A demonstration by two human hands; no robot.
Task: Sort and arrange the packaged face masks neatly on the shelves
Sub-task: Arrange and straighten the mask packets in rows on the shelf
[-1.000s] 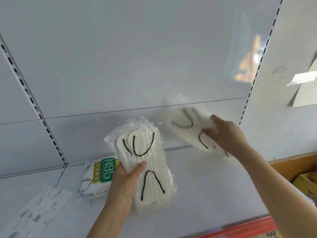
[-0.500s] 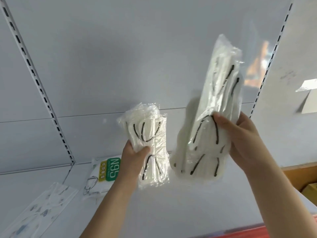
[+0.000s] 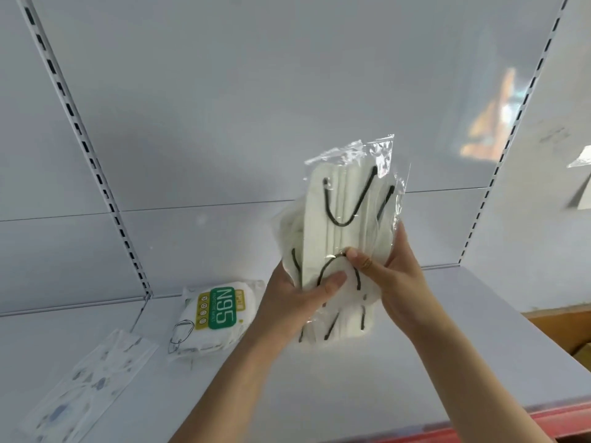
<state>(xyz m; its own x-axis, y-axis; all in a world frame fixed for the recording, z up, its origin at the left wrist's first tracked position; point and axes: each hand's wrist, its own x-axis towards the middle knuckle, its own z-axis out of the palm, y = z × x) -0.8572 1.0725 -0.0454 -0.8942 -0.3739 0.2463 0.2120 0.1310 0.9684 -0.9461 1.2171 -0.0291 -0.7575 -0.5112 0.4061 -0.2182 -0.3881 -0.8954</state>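
Both hands hold clear plastic packs of white masks with black ear loops, stacked together and upright above the shelf. My left hand grips the stack from the lower left, thumb across the front. My right hand grips it from the right, thumb pressed on the front pack. An N95 pack with a green label lies flat on the shelf to the left. A patterned mask pack lies at the far left.
The white back panel with slotted uprights rises behind the shelf. The shelf's front edge is a red strip. Cardboard boxes sit past the shelf's right end.
My right hand lifted a second pack off the shelf and brought it left against the pack in my left hand. The two packs are now held together as one stack.
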